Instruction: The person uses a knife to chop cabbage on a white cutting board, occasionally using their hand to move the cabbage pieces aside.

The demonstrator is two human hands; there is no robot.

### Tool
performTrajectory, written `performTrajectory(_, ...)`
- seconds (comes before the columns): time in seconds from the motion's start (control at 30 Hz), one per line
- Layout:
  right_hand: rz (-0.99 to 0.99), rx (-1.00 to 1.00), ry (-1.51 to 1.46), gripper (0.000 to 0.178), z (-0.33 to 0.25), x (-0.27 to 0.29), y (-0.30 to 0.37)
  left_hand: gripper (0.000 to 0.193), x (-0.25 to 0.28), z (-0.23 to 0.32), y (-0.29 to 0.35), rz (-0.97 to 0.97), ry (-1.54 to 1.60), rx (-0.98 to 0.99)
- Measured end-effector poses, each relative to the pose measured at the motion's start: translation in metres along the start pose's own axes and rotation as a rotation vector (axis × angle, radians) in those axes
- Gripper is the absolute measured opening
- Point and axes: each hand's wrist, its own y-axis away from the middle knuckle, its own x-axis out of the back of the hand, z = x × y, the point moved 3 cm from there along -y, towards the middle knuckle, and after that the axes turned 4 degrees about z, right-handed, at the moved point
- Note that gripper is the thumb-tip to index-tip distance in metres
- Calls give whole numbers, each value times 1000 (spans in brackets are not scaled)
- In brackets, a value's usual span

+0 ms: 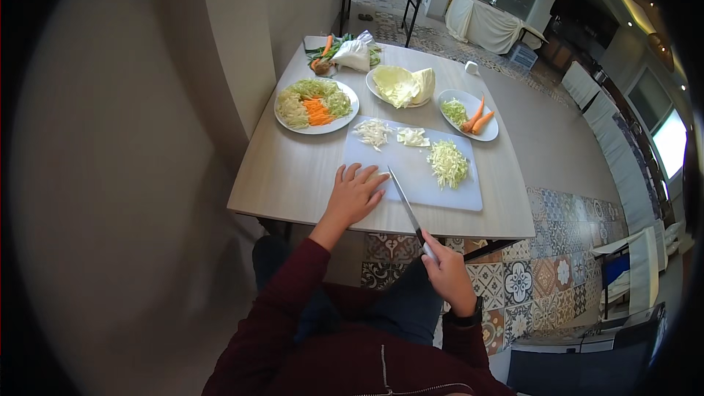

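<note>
A knife (404, 198) is gripped by its handle in my right hand (449, 277), beyond the table's near edge. Its blade points away, and the tip lies over the white cutting board (361, 155). My left hand (353, 194) rests on the board's near left part, fingers curved and somewhat apart, pressing on a small pale cabbage piece (380, 174) beside the blade tip. The fingers partly hide that piece. Farther back on the board lie white cabbage strips (373, 133) and a few cabbage leaf pieces (413, 137). Shredded green cabbage (447, 164) is heaped at the right.
Behind the board stand a plate (334, 129) of shredded cabbage and carrot, a plate (372, 88) with cut cabbage (404, 86), and a plate (490, 134) with carrots (478, 119). More vegetables (323, 53) and a white wrapped bundle (353, 54) sit at the far left. A wall (233, 51) borders the table's left.
</note>
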Motion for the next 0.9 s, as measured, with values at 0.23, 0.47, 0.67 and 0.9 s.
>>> performTrajectory(0.23,-102,-71,72,52,-14,-4,-13,40,4,1,3,-3,-7,4)
performTrajectory(0.47,-111,-30,140,53,-8,-22,-33,41,3,2,3,-8,-7,-6)
performTrajectory(0.67,-62,-4,58,54,0,-10,-11,38,2,1,2,24,-20,-15)
performTrajectory(0.9,-103,-94,108,56,-8,5,-15,43,5,0,-1,18,9,2)
